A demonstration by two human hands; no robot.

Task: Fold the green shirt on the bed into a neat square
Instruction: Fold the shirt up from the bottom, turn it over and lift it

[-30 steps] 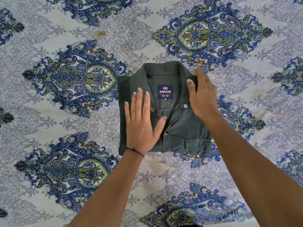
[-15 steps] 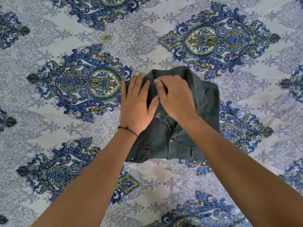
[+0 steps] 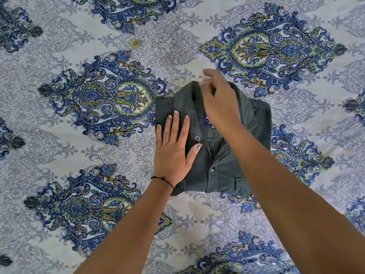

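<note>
Head view: the green shirt [image 3: 223,163] lies near the centre of the bed [image 3: 59,159], folded into a thick, roughly square packet of dull matte cotton. Its collar is at 12 o'clock, with metal snap buttons [image 3: 197,138] down the placket and a pocket flap [image 3: 240,181] towards 5 o'clock. The left hand [image 3: 173,153] lies flat on the shirt's 9 o'clock half, fingers straight and slightly spread; a thin dark cord [image 3: 164,179] circles the wrist. The right hand [image 3: 221,103] is over the collar, fingers curled and blurred; whether they pinch the cloth cannot be told. It hides most of the blue neck label [image 3: 210,123]. The sheet [image 3: 308,123] is smooth, printed with blue-green paisley medallions
</note>
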